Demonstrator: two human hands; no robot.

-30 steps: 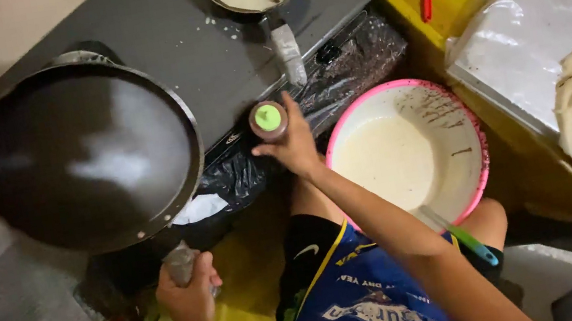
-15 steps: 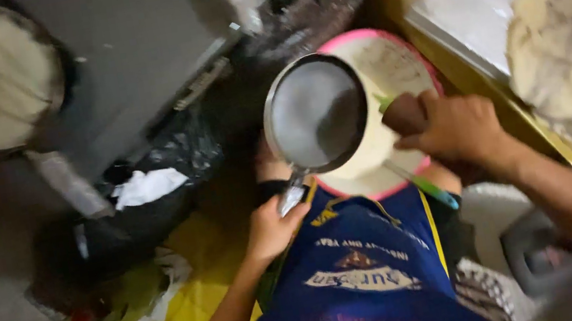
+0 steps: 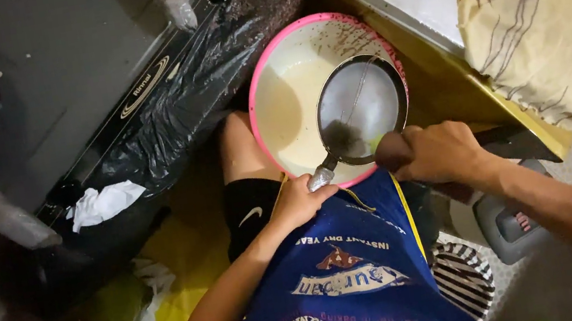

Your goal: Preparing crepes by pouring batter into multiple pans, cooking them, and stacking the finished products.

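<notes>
Both hands grip over the pink bowl point(image 3: 255, 88).
Left hand point(image 3: 298, 201) pinches the pan point(image 3: 361, 108) handle; right hand point(image 3: 433, 153) clasps a dark cup; batter remains below.

Hands point(image 3: 297, 201) hold pan point(image 3: 361, 108) over bowl point(image 3: 270, 62).

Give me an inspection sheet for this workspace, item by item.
Surface: grey stove top, black plastic along its front.
Job's things: small pan held over pink-rimmed bowl of pale batter.
Clutter: crumpled white tissue; stacked thin crepes on a yellow table.
Hands: left hand grips the pan handle; right hand holds a dark object at the pan's rim.
Cables: nothing seen.
Surroundings: floor-level work; blue apron.
</notes>
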